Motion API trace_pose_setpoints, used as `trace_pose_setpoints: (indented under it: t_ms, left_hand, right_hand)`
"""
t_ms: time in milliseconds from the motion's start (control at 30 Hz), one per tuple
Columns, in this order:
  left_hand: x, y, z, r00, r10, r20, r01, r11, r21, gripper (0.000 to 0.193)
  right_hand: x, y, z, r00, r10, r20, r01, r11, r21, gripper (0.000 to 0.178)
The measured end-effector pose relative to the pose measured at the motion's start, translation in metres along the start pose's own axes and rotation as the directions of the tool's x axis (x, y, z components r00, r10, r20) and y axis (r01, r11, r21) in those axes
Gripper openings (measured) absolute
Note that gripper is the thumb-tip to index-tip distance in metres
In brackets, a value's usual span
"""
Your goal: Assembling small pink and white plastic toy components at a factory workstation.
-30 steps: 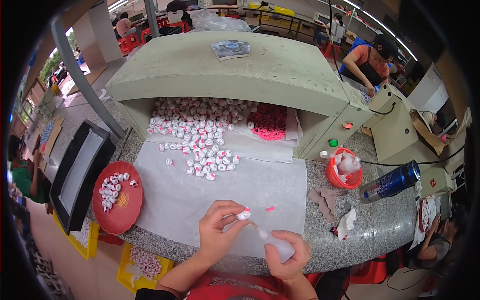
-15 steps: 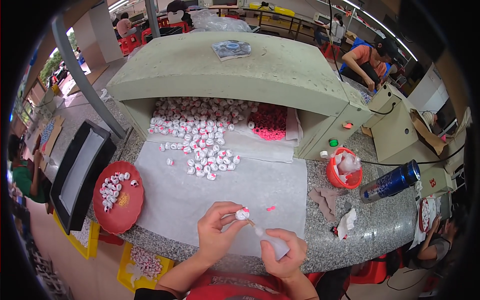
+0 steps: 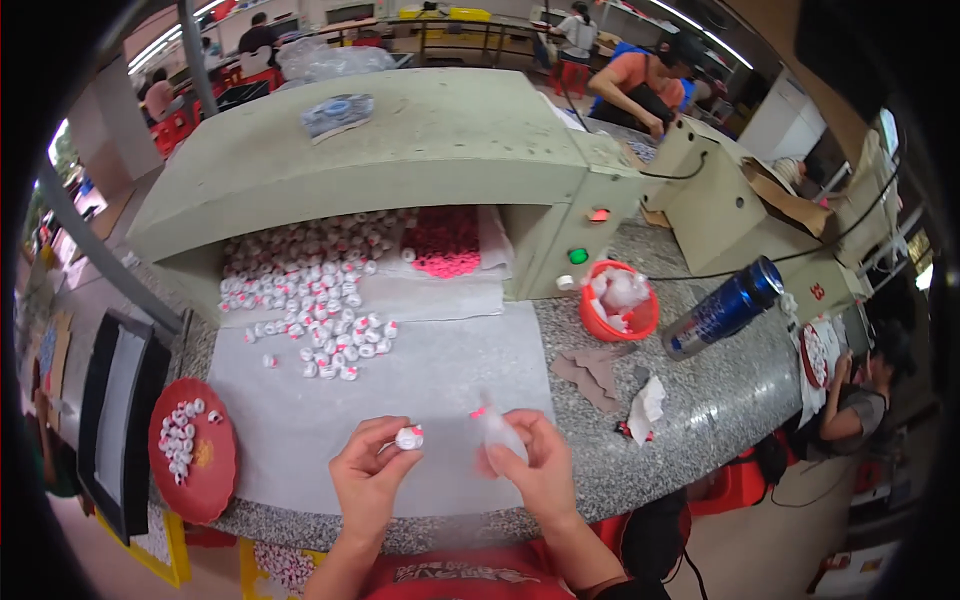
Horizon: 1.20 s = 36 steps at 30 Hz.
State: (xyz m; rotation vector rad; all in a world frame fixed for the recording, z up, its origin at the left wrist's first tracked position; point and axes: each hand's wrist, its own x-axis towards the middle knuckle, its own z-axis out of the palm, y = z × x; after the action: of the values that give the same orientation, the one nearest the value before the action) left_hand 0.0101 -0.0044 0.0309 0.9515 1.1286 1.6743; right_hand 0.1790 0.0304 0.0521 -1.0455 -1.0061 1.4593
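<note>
Between thumb and fingers, my left hand (image 3: 370, 470) pinches a small round white piece (image 3: 410, 439) with a pink patch on it. My right hand (image 3: 540, 465) grips a translucent white squeeze bottle (image 3: 502, 436), blurred by motion, its tip beside small pink bits (image 3: 478, 412) on a pale sheet (image 3: 290, 430). Whether the tip touches the bits I cannot tell. Beyond my hands, many similar white pieces (image 3: 340, 345) spill from a pale green metal hood (image 3: 380, 165). A heap of pink parts (image 3: 441, 245) sits inside it.
At left are a red scalloped plate (image 3: 210, 490) bearing white pieces and a black tray (image 3: 125, 420). To the right stand a red basket (image 3: 645, 322) with plastic bags, a blue metallic tumbler (image 3: 722, 308) and crumpled tissue (image 3: 647, 402). A co-worker (image 3: 640, 85) sits beyond.
The squeeze bottle has moved away from the white piece to the pink bits, its tip now pointing upward. My hands are farther apart. The whole view has shifted toward the right.
</note>
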Motion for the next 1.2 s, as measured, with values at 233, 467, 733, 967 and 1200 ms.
trace_pose_setpoints:
  t_ms: [233, 467, 733, 967, 1200]
  left_hand:
    - [-0.003, -0.018, 0.009, 0.927, -0.333, 0.171, 0.36, 0.92, -0.158, 0.037]
    - [-0.003, -0.032, 0.038, 0.849, -0.42, 0.32, 0.463, 0.884, -0.068, 0.034]
    - [0.0, -0.027, 0.024, 0.934, -0.285, 0.216, 0.309, 0.947, -0.086, 0.031]
    - [0.005, -0.009, 0.012, 0.988, -0.123, 0.095, 0.134, 0.983, -0.124, 0.032]
    - [-0.001, -0.003, 0.009, 0.994, -0.104, 0.027, 0.106, 0.983, -0.151, 0.033]
  right_hand:
    - [0.031, 0.033, -0.173, 0.621, -0.715, -0.321, -0.23, 0.225, -0.947, 0.015]
    - [0.015, 0.022, -0.147, 0.802, -0.413, -0.431, -0.13, 0.584, -0.801, 0.012]
    - [-0.004, -0.018, -0.023, 0.881, -0.211, 0.424, 0.458, 0.609, -0.648, 0.01]
    - [0.02, -0.01, -0.062, 0.837, -0.547, -0.034, 0.211, 0.378, -0.901, 0.025]
    - [-0.014, -0.015, -0.014, 0.972, -0.192, 0.134, 0.232, 0.867, -0.441, 0.028]
